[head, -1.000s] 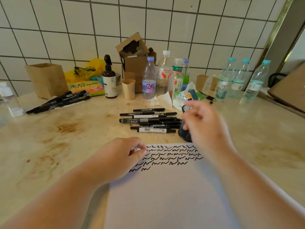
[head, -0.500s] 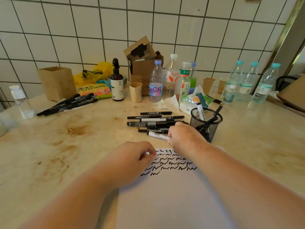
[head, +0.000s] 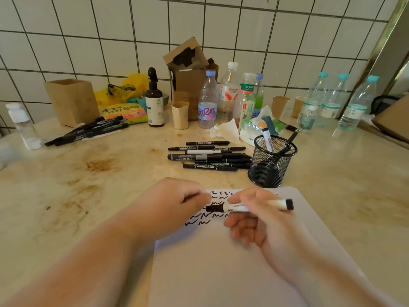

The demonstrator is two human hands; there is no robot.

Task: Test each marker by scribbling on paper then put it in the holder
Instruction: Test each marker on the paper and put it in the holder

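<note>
Head view is showing, toward the bench's (head: 332, 185) far left edge, a bundle of black markers (head: 88, 130) lying beside a cardboard box (head: 72, 101). At the near edge, over the scribbled paper (head: 221, 262), the left hand (head: 172, 207) is curling its fingers near the cap end of a white marker (head: 250, 206), which the right hand (head: 261, 220) is pinching level. Loose pens (head: 210, 155) are lying behind, touching the mesh holder (head: 271, 165).

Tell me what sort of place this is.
Probably a kitchen or pantry counter put to use as a makeshift workspace. The signs: a white tiled wall behind a stained beige stone countertop, a cluster of clear plastic drink bottles with brown paper cups, and opened brown cardboard boxes.
</note>
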